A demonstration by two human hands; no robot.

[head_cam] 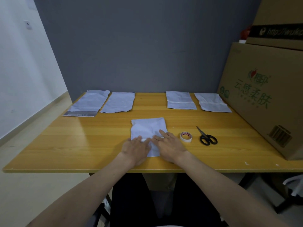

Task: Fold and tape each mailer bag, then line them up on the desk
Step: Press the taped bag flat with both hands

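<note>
A white mailer bag (146, 127) lies flat in the middle of the wooden desk (82, 141), its near end folded over. My left hand (136, 149) and my right hand (168, 147) press flat on that folded near end, fingers spread. At the desk's back left lie two unfolded bags, one (88, 102) with a grey strip at its near end and one (118, 102) beside it. At the back right lie two folded bags (180, 100) (212, 102) side by side. A roll of tape (186, 137) and black-handled scissors (207, 137) sit just right of my right hand.
A large cardboard box (265, 95) stands on the desk's right side, with more boxes (278, 35) stacked on it. A grey partition (139, 46) closes the back of the desk. A dark chair (164, 202) is under the front edge.
</note>
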